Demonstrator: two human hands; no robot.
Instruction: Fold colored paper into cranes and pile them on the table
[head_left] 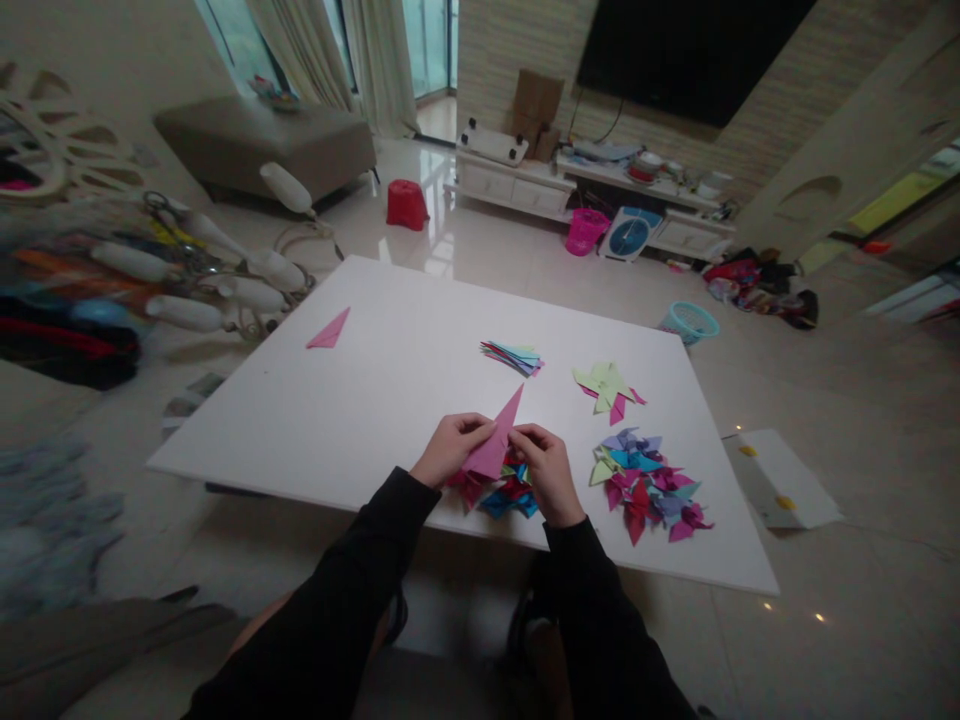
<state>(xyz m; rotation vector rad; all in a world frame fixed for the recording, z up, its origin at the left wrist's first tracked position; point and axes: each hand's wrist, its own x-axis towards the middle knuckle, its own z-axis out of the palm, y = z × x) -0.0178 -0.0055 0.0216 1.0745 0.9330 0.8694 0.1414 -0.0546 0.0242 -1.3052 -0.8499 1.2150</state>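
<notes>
My left hand (450, 447) and my right hand (551, 470) both pinch a pink folded paper triangle (496, 445) whose tip points up and away. They hover over the near edge of a white table (315, 400). Under my hands lies a small pile of red and blue folded paper pieces (499, 492). To the right is a bigger heap of multicoloured folded pieces (649, 482). Farther back lie a few green and pink folded pieces (607, 387) and a stack of coloured paper sheets (514, 356).
A lone pink triangle (328, 330) lies at the table's far left. A drying rack with clothes (187, 270) stands left of the table. On the floor are a teal basket (688, 322), a red stool (406, 203), a pink bin (586, 230) and a white sheet (784, 480).
</notes>
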